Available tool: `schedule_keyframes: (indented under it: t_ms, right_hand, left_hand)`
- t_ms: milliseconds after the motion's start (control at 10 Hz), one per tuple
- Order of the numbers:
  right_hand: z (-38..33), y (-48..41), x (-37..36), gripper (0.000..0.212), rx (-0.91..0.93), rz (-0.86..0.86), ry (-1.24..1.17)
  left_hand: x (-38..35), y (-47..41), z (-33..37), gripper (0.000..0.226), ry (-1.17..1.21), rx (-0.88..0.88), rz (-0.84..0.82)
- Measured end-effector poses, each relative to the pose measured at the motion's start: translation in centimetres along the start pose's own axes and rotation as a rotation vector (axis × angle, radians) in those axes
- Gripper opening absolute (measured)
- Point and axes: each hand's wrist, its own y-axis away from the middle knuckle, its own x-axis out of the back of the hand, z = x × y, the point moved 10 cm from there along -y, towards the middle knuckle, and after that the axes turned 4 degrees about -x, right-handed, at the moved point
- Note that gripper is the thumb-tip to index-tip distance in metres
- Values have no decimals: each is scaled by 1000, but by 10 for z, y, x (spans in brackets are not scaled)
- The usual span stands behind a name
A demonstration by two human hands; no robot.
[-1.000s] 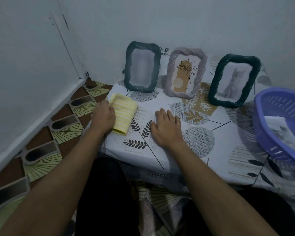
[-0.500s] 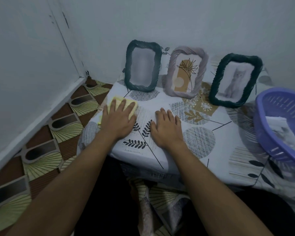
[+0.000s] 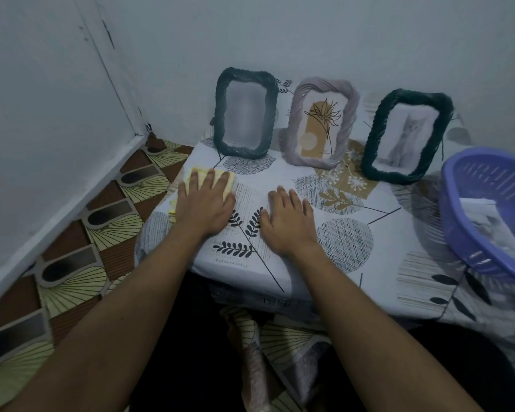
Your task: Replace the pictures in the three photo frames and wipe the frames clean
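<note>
Neither grip has closed on anything. The left hand point(image 3: 204, 208) lies with its fingers straight and apart, pressing flat on the yellow cloth point(image 3: 229, 180) at the near left of the counter point(image 3: 384, 233). The right hand point(image 3: 289, 221) rests just beside it, fingers straight too, palm down on the patterned cover and holding nothing.

The three frames stand in a row along the far edge, propped upright close to the wall point(image 3: 309, 40). The left frame point(image 3: 244, 73) is dark with a blurred picture. The middle frame point(image 3: 324, 84) is pale with a plant drawing. The right frame point(image 3: 416, 96) is dark with a kitten in it. All of them are well apart from both hands. At the right a purple basket point(image 3: 488, 152) holds some papers point(image 3: 485, 215), which could be the spare pictures, though I can't tell.

From where I stand the cloth looks soft and limp, so it should bunch up under curled fingers and is best gathered into the palm. The frames look light, with a twisted, ropey rim that should give a decent purchase and also trap dust in its grooves. I'd take one by its two long sides and keep fingers off the front pane, which may mark or crack. Being light and only propped, a frame could tip over when nudged, so one hand should steady it while the other wipes.
</note>
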Motion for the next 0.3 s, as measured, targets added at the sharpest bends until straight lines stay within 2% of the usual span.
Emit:
schedule_keyframes:
  t_ms: [200, 300]
  right_hand:
    - [4, -3, 4, 59, -35, -86, -183]
    - [3, -6, 20, 55, -65, -32, -378]
  left_hand:
    - [13, 0, 1, 59, 116, 15, 15]
    - [30, 1, 10, 62, 214, 0, 127]
